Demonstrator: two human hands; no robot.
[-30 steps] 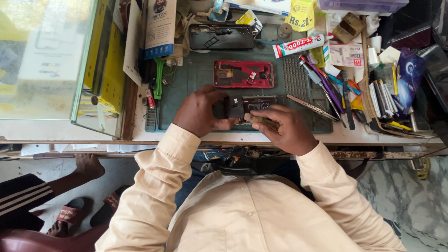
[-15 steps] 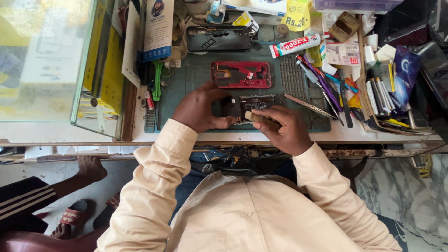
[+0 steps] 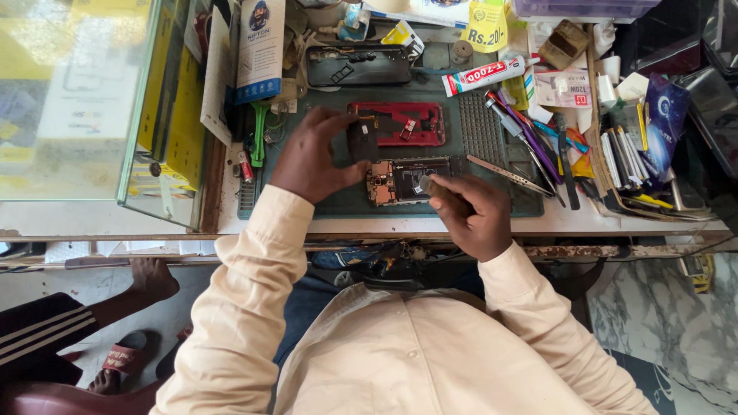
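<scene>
Opened phone (image 3: 407,180) on work mat (image 3: 492,204), phone frame (image 3: 403,123) behind, tools (image 3: 530,146) right

left hand (image 3: 314,156): raised, fingers pinched | right hand (image 3: 470,214): low, curled, fingertips pinched | arms bent

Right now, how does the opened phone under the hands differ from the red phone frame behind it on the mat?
The opened phone is dark inside with a copper-coloured board at its left end; the red phone frame is bright red. The opened phone lies nearest the person, with the right hand at it; the red phone frame lies farther back, the left hand beside it. Both lie flat, lengthwise, on the green mat.
</scene>
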